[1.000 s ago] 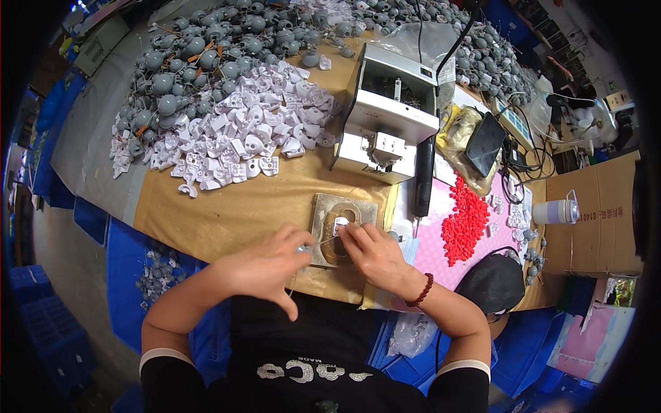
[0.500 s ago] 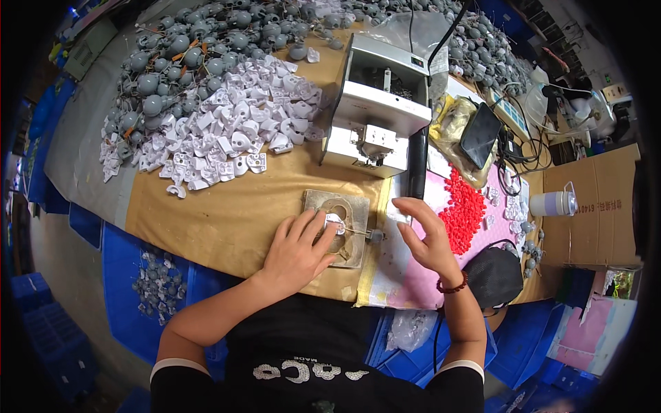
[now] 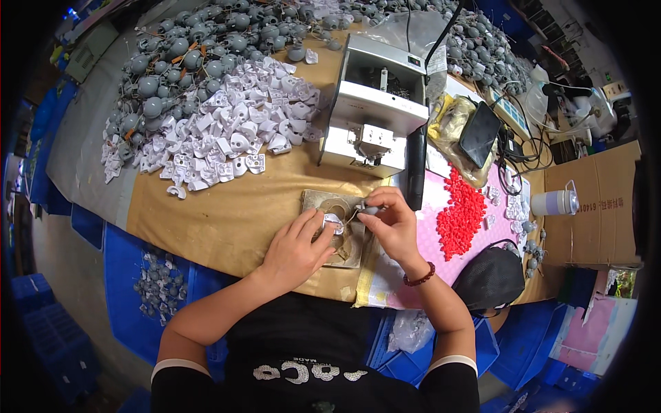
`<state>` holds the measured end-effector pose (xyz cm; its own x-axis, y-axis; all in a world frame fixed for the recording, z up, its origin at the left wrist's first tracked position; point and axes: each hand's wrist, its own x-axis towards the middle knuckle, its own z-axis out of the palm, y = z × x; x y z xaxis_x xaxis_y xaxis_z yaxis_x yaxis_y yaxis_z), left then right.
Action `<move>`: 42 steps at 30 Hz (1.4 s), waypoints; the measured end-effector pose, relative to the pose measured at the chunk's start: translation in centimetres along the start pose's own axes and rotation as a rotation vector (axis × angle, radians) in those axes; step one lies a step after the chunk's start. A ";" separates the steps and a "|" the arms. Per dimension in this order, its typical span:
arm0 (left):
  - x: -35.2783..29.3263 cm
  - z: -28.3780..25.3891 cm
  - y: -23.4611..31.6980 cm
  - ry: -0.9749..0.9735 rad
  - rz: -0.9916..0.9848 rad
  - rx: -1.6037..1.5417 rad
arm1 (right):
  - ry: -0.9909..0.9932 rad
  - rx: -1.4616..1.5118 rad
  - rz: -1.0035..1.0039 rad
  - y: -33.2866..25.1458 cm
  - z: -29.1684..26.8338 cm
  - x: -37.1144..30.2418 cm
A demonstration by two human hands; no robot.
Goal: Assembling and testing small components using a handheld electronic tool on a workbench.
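Note:
A square metal fixture plate (image 3: 352,253) with a rounded recess lies on the table in front of me. In it sits a small white plastic part (image 3: 333,221). My left hand (image 3: 295,244) rests over the plate's left side, its fingertips gripping that white part. At the plate's right edge my right hand (image 3: 392,226) pinches a small grey ball-shaped part (image 3: 370,209) between thumb and index finger. A thin wire runs from the grey part toward the white one.
A silver bench machine (image 3: 375,103) stands beyond the plate. White plastic parts (image 3: 234,131) and grey ball parts (image 3: 148,86) are heaped at far left. Small red pieces (image 3: 460,217) lie at right, near a black cap-like item (image 3: 490,277), a phone (image 3: 480,134) and a bottle (image 3: 554,203).
My right hand has moved left from above the pink sheet and closed on the grey ball part, lifting it slightly. My left hand stays at the white part.

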<state>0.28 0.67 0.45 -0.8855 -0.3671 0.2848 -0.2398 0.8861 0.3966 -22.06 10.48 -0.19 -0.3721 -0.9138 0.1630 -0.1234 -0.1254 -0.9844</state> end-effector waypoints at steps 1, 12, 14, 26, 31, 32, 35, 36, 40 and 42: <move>0.1 0.0 0.0 0.003 0.000 -0.002 | -0.011 0.178 0.068 -0.1 0.4 0.5; -0.1 0.3 -0.9 0.059 0.037 -0.038 | -0.415 -0.071 0.361 -3.6 0.5 2.9; 0.0 0.3 -1.0 0.078 0.030 -0.042 | -0.428 -0.376 0.279 -4.6 0.8 3.3; 0.7 0.1 -1.2 0.108 0.040 -0.049 | -0.454 -0.656 0.047 -4.7 2.0 4.1; 0.8 0.2 -1.2 0.078 0.032 -0.063 | -0.266 0.304 0.352 -3.6 1.3 2.9; 0.8 0.1 -1.2 0.074 0.032 -0.063 | -0.362 0.347 0.333 -3.4 0.3 3.0; 0.8 -0.3 -1.1 0.077 0.046 -0.056 | -0.532 0.333 0.394 -2.9 0.1 2.3; 0.8 -0.3 -1.1 0.071 0.044 -0.058 | -0.523 0.312 0.433 -3.1 0.1 2.4; 0.7 -0.1 -1.1 0.084 0.048 -0.053 | -0.422 -0.211 0.257 -4.3 1.3 2.6; 0.9 -0.1 -1.1 0.104 0.052 -0.050 | -0.443 -0.573 0.063 -4.9 1.6 3.1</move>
<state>-0.21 -0.69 0.40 -0.8498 -0.3503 0.3938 -0.1719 0.8906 0.4211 -21.14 7.67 5.03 -0.0017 -0.9985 -0.0542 -0.6220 0.0435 -0.7818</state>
